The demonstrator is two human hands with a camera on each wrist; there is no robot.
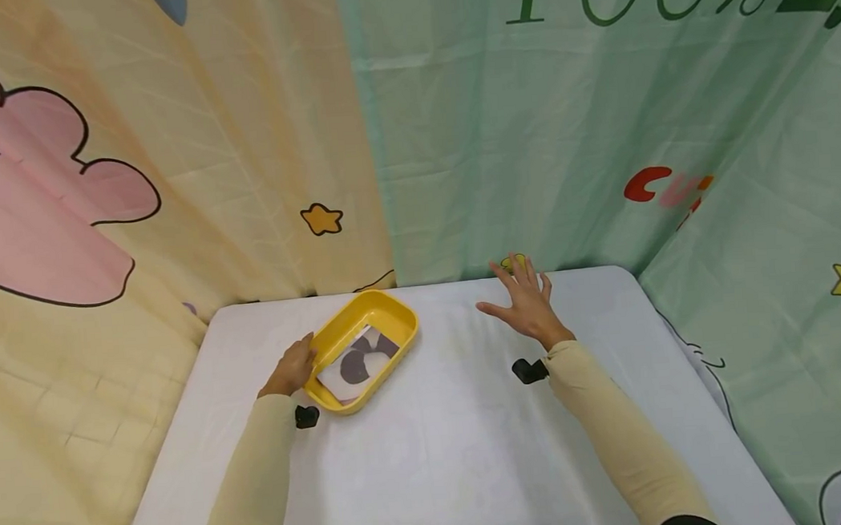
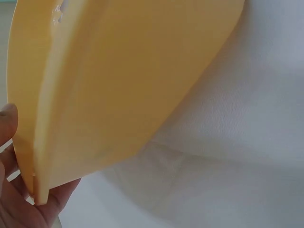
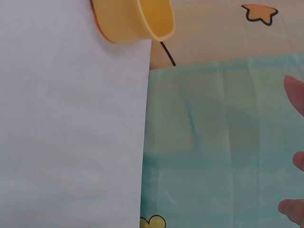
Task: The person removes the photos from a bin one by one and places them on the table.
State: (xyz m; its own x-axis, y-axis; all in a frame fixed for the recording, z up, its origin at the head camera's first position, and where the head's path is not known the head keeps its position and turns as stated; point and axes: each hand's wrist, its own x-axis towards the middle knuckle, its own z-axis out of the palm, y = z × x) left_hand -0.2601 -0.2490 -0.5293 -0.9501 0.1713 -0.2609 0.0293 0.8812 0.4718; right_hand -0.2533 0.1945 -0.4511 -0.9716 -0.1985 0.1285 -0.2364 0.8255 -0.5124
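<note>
A yellow plastic basin (image 1: 404, 316) sits slantwise on the white-covered table, left of centre. Inside it lies a flat white piece with grey shapes (image 1: 355, 367); its kind cannot be told. My left hand (image 1: 293, 368) grips the basin's left rim, and the left wrist view shows the thumb (image 2: 7, 124) on one side of the rim and fingers under it. Over the table's far right part, my right hand (image 1: 528, 308) is raised with fingers spread, holding nothing. Only some fingertips (image 3: 294, 92) of it show in the right wrist view, apart from the basin.
The white table (image 1: 433, 462) ends at the back against a yellow and green printed curtain (image 1: 458, 172). More curtain hangs at both sides. A small black device (image 1: 529, 371) is worn at the right wrist, another (image 1: 306, 416) at the left.
</note>
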